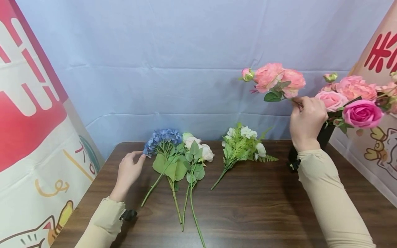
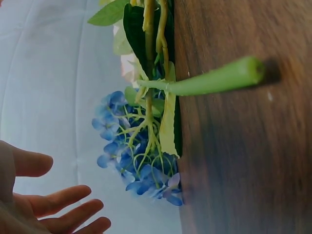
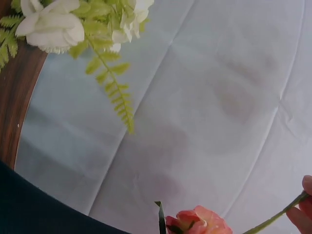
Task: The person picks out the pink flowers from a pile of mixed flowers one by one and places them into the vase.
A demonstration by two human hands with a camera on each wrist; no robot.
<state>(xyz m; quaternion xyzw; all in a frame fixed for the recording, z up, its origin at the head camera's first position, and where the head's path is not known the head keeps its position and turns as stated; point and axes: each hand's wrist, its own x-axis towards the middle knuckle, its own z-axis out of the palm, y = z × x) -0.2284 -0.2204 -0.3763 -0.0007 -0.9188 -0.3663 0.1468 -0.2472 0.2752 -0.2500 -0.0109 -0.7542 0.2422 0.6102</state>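
My right hand [image 1: 308,120] pinches the stem of a pink peony spray [image 1: 269,78] and holds it above the table, beside a dark vase [image 1: 325,134]. In the right wrist view the fingertips [image 3: 304,214] grip a green stem [image 3: 273,220] at the right edge. My left hand [image 1: 128,172] is beside a blue hydrangea [image 1: 164,138] lying on the table. Its fingers [image 2: 73,195] are spread and hold nothing in the left wrist view, apart from the petals there. White roses [image 1: 206,152] with long stems lie right of the hydrangea.
A white-flowered bunch with ferns [image 1: 243,144] lies mid-table. The vase holds several pink flowers, including a magenta rose [image 1: 363,114]. A pale blue cloth [image 1: 186,86] hangs behind the brown wooden table [image 1: 248,213]; printed panels flank it at left [image 1: 31,137] and right [image 1: 378,148].
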